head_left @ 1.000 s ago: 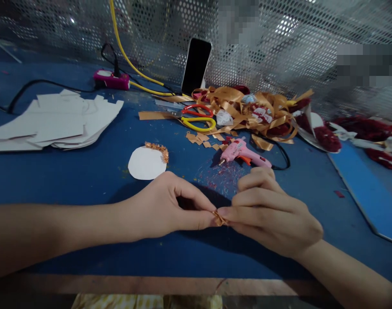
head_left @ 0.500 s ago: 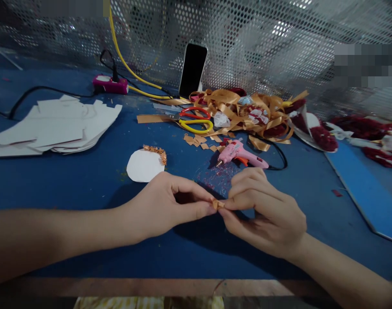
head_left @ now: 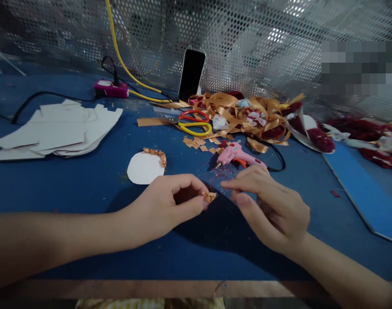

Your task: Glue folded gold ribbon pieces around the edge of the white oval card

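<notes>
Between its thumb and fingertips, my left hand (head_left: pixel 173 204) pinches a small folded piece of gold ribbon (head_left: pixel 209 196). To the right of it, my right hand (head_left: pixel 269 206) hangs above the table with thumb and index finger apart and nothing between them. Behind my left hand lies a rounded white card (head_left: pixel 145 168) with gathered gold ribbon pieces (head_left: pixel 159 154) along its upper right edge. A pink glue gun (head_left: pixel 239 155) rests just beyond my right hand. Small cut squares of gold ribbon (head_left: pixel 196 142) are scattered to the left of the glue gun.
Scissors (head_left: pixel 195 122) with red and yellow handles lie before a heap of gold ribbon (head_left: pixel 247 111). White card sheets (head_left: pixel 61 133) are stacked at left. A phone (head_left: pixel 192 74) leans on the perforated metal screen. A purple power socket (head_left: pixel 110 89) and a blue board (head_left: pixel 360 184) flank the table.
My right hand has let go of the ribbon piece and drawn away to the right, its thumb and index finger parting. The piece stays in my left hand.
</notes>
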### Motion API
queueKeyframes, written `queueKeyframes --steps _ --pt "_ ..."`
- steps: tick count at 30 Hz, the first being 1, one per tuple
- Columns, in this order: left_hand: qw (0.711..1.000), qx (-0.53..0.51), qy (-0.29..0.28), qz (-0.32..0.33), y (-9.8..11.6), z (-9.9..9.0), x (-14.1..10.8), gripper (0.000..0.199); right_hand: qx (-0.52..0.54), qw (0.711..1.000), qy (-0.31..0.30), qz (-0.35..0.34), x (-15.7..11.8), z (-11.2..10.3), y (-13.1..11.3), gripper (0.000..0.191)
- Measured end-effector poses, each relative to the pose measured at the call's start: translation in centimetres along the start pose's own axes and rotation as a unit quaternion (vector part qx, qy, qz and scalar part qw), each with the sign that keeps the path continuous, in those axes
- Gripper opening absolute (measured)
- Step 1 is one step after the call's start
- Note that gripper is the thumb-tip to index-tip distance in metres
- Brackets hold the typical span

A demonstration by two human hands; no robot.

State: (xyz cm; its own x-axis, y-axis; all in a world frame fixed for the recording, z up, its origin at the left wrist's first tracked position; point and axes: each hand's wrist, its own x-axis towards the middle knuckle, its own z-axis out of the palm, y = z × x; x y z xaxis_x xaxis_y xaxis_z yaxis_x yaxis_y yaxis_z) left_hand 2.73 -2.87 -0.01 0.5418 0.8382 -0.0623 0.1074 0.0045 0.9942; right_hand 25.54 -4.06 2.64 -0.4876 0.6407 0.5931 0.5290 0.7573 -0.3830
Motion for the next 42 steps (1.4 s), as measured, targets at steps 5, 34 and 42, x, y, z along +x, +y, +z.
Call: queueKeyframes --steps 5,34,42 --pt "0.998 -0.037 -0.004 -0.043 0.2 -0.1 0.1 0.012 -0.005 1.0 -0.013 -0.002 0.1 0.3 0.1 0.021" --pt "0.998 0.002 0.056 0.018 -0.4 0.4 0.1 0.011 0.04 0.999 0.004 0.012 -0.6 1.7 -0.3 0.02" --pt "0.996 0.027 0.061 0.057 -0.2 0.4 0.1 0.012 0.051 0.999 -0.002 0.012 -0.4 1.6 -0.4 0.019"
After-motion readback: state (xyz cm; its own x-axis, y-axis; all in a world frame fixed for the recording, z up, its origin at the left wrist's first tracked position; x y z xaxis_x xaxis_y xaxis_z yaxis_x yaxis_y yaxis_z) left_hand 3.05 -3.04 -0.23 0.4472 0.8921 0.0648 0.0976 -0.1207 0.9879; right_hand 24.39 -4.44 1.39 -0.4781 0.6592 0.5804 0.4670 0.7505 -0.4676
